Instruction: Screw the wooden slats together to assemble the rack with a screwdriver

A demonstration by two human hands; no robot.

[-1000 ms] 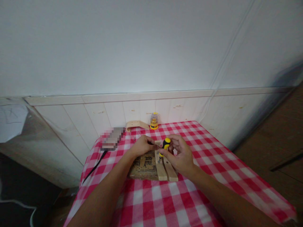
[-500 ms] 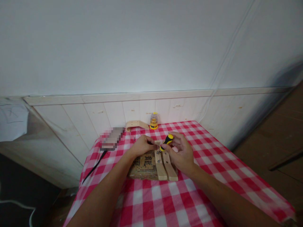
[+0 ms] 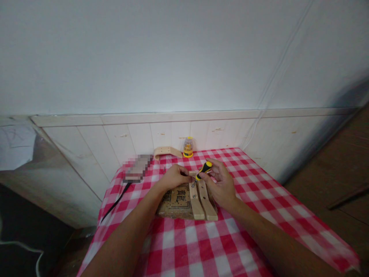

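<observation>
A yellow-and-black screwdriver (image 3: 204,169) is tilted in my right hand (image 3: 222,182), its handle pinched between thumb and fingers. The metal tip points down at a screw (image 3: 193,185) in the upper part of the left bent wooden piece (image 3: 196,206). A second metal fitting (image 3: 194,196) sits lower on that piece. Alongside lies a similar bent wooden piece (image 3: 208,204) with two dark holes. Both rest on a brown block with black characters (image 3: 176,202). My left hand (image 3: 175,177) is closed at the far end of the left piece, by the screwdriver; what its fingertips pinch is hidden.
Against the panelled wall stand a curved wooden piece (image 3: 166,151) and a clear-topped yellow container (image 3: 188,147). A pixelated flat object (image 3: 138,168) with a black strap (image 3: 117,206) lies at left on the red-and-white checked cloth (image 3: 248,227).
The screwdriver has risen slightly, so its metal shaft shows above the left wooden piece. My right fingers have shifted around the handle. My left hand stays at nearly the same place.
</observation>
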